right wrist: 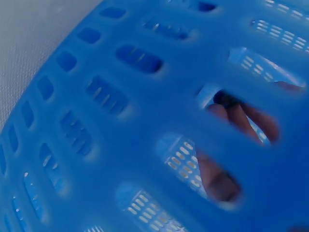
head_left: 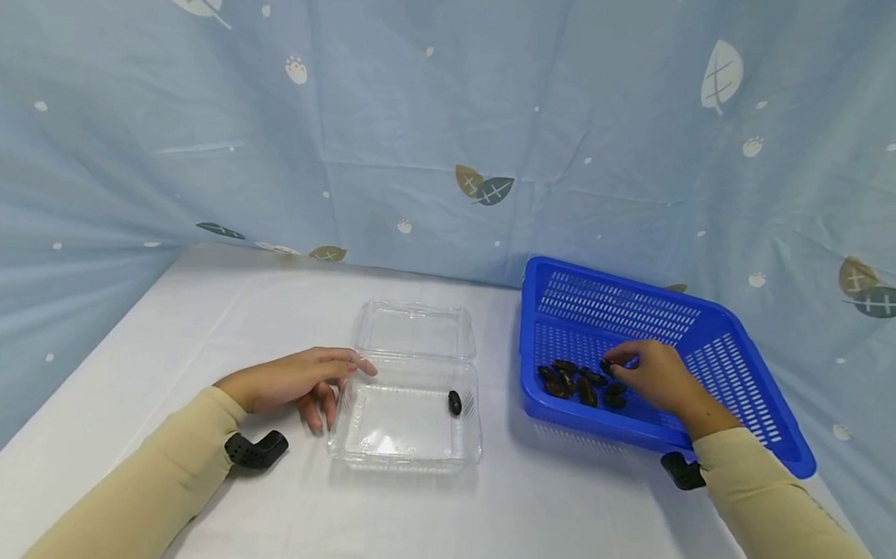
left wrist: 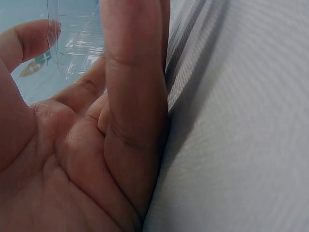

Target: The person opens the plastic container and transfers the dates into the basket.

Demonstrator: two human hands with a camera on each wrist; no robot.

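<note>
A clear plastic clamshell box [head_left: 403, 459] lies with its lid [head_left: 416, 332] folded back behind it. One dark, glossy, date-like oval piece [head_left: 454, 403] sits inside at the right. At the box's left wall, my left hand [head_left: 297, 383] holds the rim, one fingertip over the edge and other fingers low outside. My right hand [head_left: 657, 374] reaches into the blue plastic basket [head_left: 606, 274] and pinches a dark date-like piece [head_left: 607, 366]. Several more such pieces [head_left: 587, 391] lie beside it on the basket floor. Through the basket's slots, the right wrist view shows the fingers [right wrist: 219, 181] around a dark piece.
The blue basket stands at the right on a white-covered table [head_left: 257, 521], its slotted walls rising around my right hand. A light blue curtain [head_left: 394, 127] with leaf prints hangs behind the table. Black wrist mounts [head_left: 256, 450] sit under both forearms.
</note>
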